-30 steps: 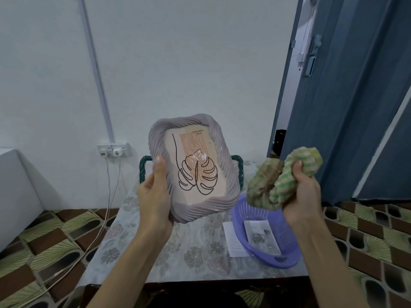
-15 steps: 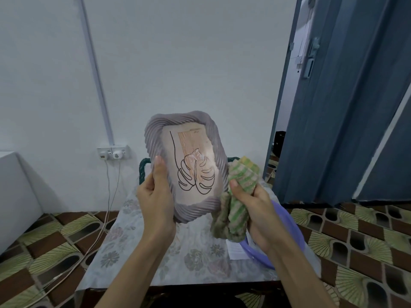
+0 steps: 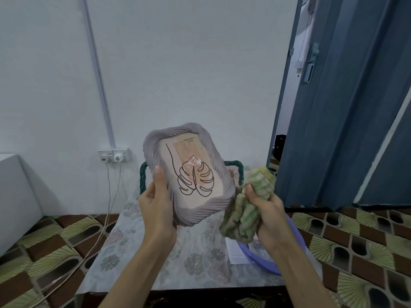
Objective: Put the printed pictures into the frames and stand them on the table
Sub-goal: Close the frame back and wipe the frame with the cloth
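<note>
My left hand (image 3: 156,204) grips the left edge of a lilac ribbed picture frame (image 3: 153,141), held tilted above the table. Inside it sits a printed picture (image 3: 195,172) of a black line-drawn leaf on a beige and orange ground. My right hand (image 3: 265,210) clutches a bunched green and cream cloth (image 3: 246,210) that touches the frame's lower right edge. Behind the lilac frame stands a dark green frame (image 3: 235,165), mostly hidden. A purple basket (image 3: 262,261) on the table's right side holds another print, partly covered by my right arm.
The small table (image 3: 138,247) has a pale floral cover. A white paper sheet (image 3: 236,252) lies beside the basket. A wall socket (image 3: 114,155) with hanging cables is at the left, a blue folding door (image 3: 347,107) at the right. Patterned tiles cover the floor.
My right hand has brought the cloth from the right side in to the frame's lower right edge. The frame has tilted a little in my left hand.
</note>
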Demonstrator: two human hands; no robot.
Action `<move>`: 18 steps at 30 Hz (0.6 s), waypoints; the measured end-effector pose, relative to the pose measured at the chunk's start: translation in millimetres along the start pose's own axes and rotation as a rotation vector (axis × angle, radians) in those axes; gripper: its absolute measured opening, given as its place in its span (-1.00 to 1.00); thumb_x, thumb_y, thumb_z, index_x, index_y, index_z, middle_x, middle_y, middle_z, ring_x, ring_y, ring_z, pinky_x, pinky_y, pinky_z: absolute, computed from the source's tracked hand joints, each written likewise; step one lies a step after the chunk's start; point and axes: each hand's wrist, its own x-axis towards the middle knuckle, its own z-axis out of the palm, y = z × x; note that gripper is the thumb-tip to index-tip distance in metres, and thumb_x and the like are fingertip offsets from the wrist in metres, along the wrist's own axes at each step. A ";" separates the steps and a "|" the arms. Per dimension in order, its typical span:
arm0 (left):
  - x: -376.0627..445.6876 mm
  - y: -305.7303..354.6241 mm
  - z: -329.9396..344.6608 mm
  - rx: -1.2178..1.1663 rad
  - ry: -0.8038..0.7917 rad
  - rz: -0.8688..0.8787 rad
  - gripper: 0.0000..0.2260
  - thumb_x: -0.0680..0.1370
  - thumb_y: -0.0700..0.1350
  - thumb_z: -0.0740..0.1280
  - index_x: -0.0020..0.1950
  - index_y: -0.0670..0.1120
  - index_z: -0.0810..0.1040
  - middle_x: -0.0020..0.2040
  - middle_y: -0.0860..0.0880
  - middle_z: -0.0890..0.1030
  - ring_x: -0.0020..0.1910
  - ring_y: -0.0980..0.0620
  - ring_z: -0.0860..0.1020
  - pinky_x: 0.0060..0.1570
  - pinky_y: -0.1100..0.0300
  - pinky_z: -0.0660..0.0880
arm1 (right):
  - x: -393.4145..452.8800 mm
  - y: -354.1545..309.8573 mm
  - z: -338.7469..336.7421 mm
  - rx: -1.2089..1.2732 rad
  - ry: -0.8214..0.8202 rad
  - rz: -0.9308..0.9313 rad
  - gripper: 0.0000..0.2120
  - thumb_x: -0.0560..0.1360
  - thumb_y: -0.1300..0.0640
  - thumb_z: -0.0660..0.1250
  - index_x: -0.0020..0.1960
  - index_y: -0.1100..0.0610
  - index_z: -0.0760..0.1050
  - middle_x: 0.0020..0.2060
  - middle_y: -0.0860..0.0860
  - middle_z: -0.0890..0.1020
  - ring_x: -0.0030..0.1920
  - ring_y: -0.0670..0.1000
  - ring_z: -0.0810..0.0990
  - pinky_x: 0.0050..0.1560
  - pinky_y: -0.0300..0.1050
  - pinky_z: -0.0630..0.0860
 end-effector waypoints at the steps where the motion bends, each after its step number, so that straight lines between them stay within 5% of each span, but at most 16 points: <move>1: -0.5 -0.2 1.4 -0.010 0.015 0.024 -0.73 0.56 0.07 0.22 -0.14 -0.04 0.63 -0.22 0.05 0.71 -0.13 0.04 0.67 -0.16 0.14 0.63 | -1.2 1.5 2.4 -0.018 0.015 -0.037 -0.84 0.43 0.27 0.34 0.01 0.23 0.54 -0.19 0.07 0.66 -0.19 0.03 0.65 -0.15 -0.07 0.62; 6: -1.4 1.2 6.2 -0.084 0.022 0.002 -0.75 0.56 0.07 0.22 -0.06 -0.04 0.62 -0.09 0.00 0.70 -0.07 0.00 0.67 -0.09 0.08 0.63 | -6.6 6.5 16.7 0.008 -0.061 -0.037 -0.83 0.39 0.24 0.37 -0.02 0.21 0.52 -0.22 0.09 0.63 -0.22 0.05 0.61 -0.12 -0.02 0.58; 10: 9.1 5.3 -3.5 -0.175 -0.127 -0.316 -0.68 0.58 0.12 0.18 0.09 -0.04 0.61 0.03 -0.07 0.69 -0.07 -0.04 0.67 -0.19 0.04 0.64 | -4.6 -4.3 6.9 0.204 -0.169 0.137 -0.72 0.28 0.16 0.34 -0.04 0.22 0.56 -0.15 0.12 0.67 -0.19 0.06 0.67 -0.17 -0.04 0.64; 14: 7.0 7.7 -13.4 -0.045 -0.290 -0.346 -0.60 0.47 0.11 0.27 0.18 -0.09 0.59 0.09 -0.13 0.66 0.02 -0.11 0.65 -0.11 0.02 0.63 | 14.0 -5.5 -8.9 0.089 0.049 0.133 -0.86 0.49 0.23 0.26 -0.01 0.25 0.53 -0.11 0.14 0.64 -0.15 0.08 0.63 -0.15 -0.03 0.55; 18: 6.3 15.8 -26.4 0.070 -0.414 -0.347 -0.64 0.42 0.11 0.29 0.00 -0.10 0.67 -0.03 -0.14 0.69 -0.10 -0.08 0.67 -0.24 0.13 0.63 | 28.5 -22.8 -25.3 0.111 0.182 0.093 -0.79 0.49 0.22 0.29 0.10 0.25 0.50 -0.07 0.14 0.63 -0.10 0.09 0.62 -0.22 -0.03 0.59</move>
